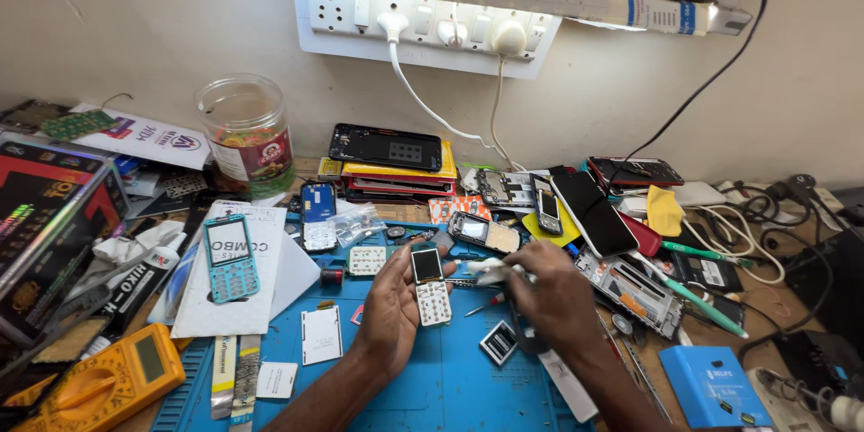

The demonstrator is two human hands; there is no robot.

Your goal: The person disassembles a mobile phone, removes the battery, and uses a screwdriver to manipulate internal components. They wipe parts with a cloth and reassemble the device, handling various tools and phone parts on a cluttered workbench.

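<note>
My left hand (389,310) holds a small keypad phone (429,285) with a dark screen and a white keypad, upright over a blue work mat (432,387). Beside it, my right hand (553,292) grips a thin white tool (490,270) whose tip points at the phone's right side. A small square part (498,342) lies on the mat just below both hands. A loose white keypad (367,260) rests to the left of the phone.
A turquoise phone (230,258) lies on white packaging at left. A yellow multimeter (103,385) sits at front left and a clear jar (246,132) behind. Several opened phones and boards crowd the right, with a blue box (715,387). Plugs and cables hang from the wall socket strip (423,22).
</note>
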